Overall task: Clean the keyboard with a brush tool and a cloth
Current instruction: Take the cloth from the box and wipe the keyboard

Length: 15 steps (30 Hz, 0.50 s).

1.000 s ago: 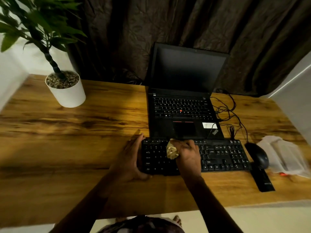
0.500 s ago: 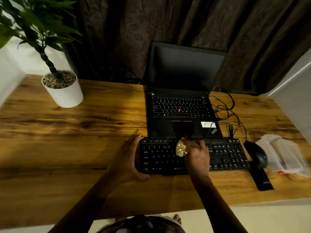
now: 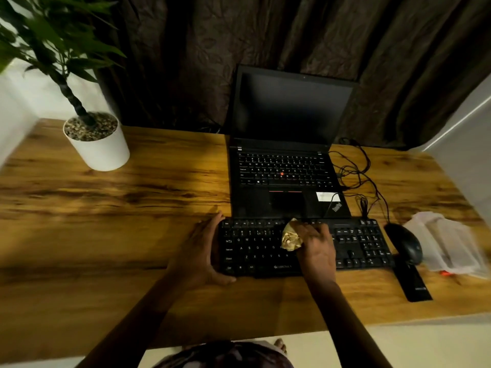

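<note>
Cloth [image 3: 291,239] has gone further right along the keyboard [image 3: 255,252] than a second ago: it was over the left-centre keys, now about mid-board near the top rows. The last half second added only a small shift. Right hand [image 3: 317,247] went with it. Left hand [image 3: 202,251] is in the same spot as before, at the keyboard's left end. The view has shifted slightly, and nothing else on the table [image 3: 119,208] has moved.

Right hand: fingers curled round the crumpled yellowish cloth and gripping it, with the cloth bunched at the fingertips and pressed down on the keys. Wrist sits over the front edge of the keyboard and the forearm runs back toward the bottom of the view. Left hand: fingers fairly straight and laid flat against the left end of the keyboard, thumb along the near front corner. It holds nothing and just braces the board.

The keyboard lies flat on the table, directly in front of the open laptop [image 3: 287,171] and touching or nearly touching its front edge. Mouse [image 3: 406,244] is just beside the keyboard's right end.

Hidden or unclear: the right hand and cloth cover the middle keys. The whole picture is dim and motion-blurred. A flat black object [image 3: 414,284] lies by the mouse, and I can't tell what it is. The clear plastic wrapper [image 3: 449,243] at far right is blurred, with a small orange-red bit at its near edge. Tangled cables [image 3: 356,168] lie right of the laptop. The potted plant [image 3: 99,148] at far left has its leaves cut off by the frame.
</note>
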Motion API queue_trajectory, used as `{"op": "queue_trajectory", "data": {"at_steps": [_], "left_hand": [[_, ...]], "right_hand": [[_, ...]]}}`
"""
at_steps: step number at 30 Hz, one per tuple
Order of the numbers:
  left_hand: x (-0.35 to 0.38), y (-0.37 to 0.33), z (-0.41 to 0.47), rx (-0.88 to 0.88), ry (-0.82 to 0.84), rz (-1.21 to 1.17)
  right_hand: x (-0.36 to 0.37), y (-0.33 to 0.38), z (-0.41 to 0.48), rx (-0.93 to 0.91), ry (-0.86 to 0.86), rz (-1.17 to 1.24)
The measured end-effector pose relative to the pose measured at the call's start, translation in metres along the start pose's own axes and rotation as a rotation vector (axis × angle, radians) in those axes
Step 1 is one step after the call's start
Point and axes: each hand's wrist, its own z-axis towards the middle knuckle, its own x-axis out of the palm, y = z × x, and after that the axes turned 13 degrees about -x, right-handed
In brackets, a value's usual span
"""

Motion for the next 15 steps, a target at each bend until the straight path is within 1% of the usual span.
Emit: {"op": "queue_trajectory", "data": {"at_steps": [2, 5, 7, 12, 15], "left_hand": [[0.001, 0.002, 0.001, -0.013, 0.000, 0.013], [0.002, 0.003, 0.001, -0.019, 0.008, 0.016], [0.002, 0.002, 0.001, -0.011, 0.000, 0.015], [-0.001, 0.000, 0.001, 0.013, 0.005, -0.010], [0.000, -0.001, -0.001, 0.007, 0.000, -0.003]], "right_hand": [[0.000, -0.011, -0.001, 0.011, 0.003, 0.006], [-0.004, -0.029, -0.001, 0.091, -0.003, -0.026], [-0.005, -0.029, 0.000, 0.127, -0.011, -0.022], [-0.004, -0.023, -0.005, 0.015, -0.026, -0.015], [-0.008, -0.038, -0.004, 0.088, -0.068, -0.033]]}}
